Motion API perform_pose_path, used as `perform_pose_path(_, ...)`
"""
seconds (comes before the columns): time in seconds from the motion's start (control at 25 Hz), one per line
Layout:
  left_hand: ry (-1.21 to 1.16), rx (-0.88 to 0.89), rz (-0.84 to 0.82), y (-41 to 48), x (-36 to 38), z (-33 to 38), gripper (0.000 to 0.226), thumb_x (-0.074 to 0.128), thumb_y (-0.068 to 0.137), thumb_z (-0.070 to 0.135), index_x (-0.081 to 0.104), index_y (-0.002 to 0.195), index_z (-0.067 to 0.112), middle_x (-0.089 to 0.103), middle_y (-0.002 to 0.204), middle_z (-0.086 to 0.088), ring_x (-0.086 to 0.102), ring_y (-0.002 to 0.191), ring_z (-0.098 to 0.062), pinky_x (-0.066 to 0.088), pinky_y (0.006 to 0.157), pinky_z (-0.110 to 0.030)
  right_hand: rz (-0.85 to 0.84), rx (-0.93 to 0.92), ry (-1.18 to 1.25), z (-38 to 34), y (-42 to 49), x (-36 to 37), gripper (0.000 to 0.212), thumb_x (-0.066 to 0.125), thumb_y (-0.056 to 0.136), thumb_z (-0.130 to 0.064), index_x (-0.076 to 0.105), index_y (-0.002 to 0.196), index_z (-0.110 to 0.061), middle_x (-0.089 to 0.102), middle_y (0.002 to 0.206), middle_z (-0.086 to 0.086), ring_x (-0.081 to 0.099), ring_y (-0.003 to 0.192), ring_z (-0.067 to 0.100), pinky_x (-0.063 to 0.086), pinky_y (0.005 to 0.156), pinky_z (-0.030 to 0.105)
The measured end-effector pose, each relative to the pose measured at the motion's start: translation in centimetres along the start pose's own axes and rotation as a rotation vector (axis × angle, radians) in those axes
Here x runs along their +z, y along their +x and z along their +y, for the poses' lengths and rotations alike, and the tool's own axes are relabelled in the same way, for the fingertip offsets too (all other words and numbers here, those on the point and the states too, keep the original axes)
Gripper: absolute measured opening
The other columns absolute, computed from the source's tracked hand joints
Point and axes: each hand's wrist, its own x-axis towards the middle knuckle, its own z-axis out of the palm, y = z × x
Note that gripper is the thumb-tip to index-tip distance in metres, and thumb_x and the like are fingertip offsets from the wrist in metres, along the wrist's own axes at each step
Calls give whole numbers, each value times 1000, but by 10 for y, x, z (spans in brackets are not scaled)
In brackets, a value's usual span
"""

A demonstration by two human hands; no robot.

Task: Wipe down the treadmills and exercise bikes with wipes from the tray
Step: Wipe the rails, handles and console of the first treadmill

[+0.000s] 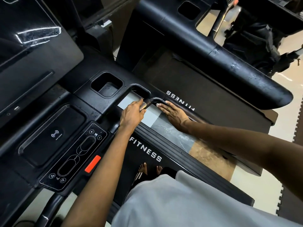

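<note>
Black handlebar [155,100] seems mid-wipe: left hand [131,113] grips it, right hand [172,112] flat at three o'clock, no wipe visible.

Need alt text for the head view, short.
A person standing on a treadmill grips its black handlebar with the left hand and rests the right hand flat beside it. The control panel sits to the left; no wipe is visible.

The treadmill console [101,102] at centre left is glossy black. Thin white lines outline its control panel [73,154], beside an orange-red stop button [92,163]. White FITNESS lettering [146,150] marks the black belt [129,159]. At lower centre is a pale grey shirt [180,202]. At the right edge, dark jigsaw-edged mats [295,128] lie on a cream floor [270,185].
</note>
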Motion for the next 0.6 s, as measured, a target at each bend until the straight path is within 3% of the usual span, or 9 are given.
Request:
perform_pose_path(0.08,24,-18,-8,-3,-1,0,58,63,98,37,44,150,20,59,140,-3,59,125,-24,48,99,-43,97,-12,58,6,17,-2,62,37,104,-21,6,155,-5,-1,167,10,-3,155,23,-18,117,51)
perform_pose_path(0.16,25,-42,-16,-3,-2,-1,58,62,98,40,44,150,23,60,139,-2,60,125,-24,48,98,-43,189,-70,140,21,19,-1,58,44,100,-15,26,154,-4,19,165,13,17,153,25,5,124,48)
perform_pose_path(0.24,24,-82,-18,-5,-2,-2,58,63,98,42,45,149,23,62,137,-3,61,123,-25,48,98,-44,280,-164,175,35,17,0,43,45,96,-9,56,136,-3,47,150,10,43,139,26,38,112,39)
perform_pose_path(0.28,28,-101,-19,-6,-2,-2,58,63,98,42,45,149,23,62,136,-5,61,122,-26,48,98,-44,302,-204,221,41,17,-2,35,43,93,-6,66,120,-5,57,136,8,52,127,25,46,100,36)
perform_pose_path(0.36,36,-141,-16,-10,-3,-3,58,62,98,43,46,149,22,62,138,-6,61,123,-28,48,99,-44,368,-257,467,54,23,-6,28,41,90,-1,66,101,-7,62,115,7,58,108,26,50,88,36)
perform_pose_path(0.44,29,-172,-10,-15,-5,-3,58,63,97,43,46,149,22,61,140,-6,60,124,-28,48,101,-45,395,-187,770,69,33,-14,25,47,95,-5,66,111,-7,62,118,7,58,109,25,52,92,36)
perform_pose_path(0.52,2,-197,-6,-16,-6,-1,58,63,97,42,47,149,23,60,141,-4,60,126,-27,47,102,-45,461,4,1051,78,40,-17,28,47,102,-14,67,120,-8,63,124,5,58,113,21,47,97,27)
perform_pose_path(0.6,-12,-218,6,-18,-6,1,56,64,97,41,49,148,23,59,143,-4,59,127,-27,47,103,-45,523,155,1184,78,44,-16,28,49,102,-15,70,120,-10,64,125,5,62,112,19,47,100,24)
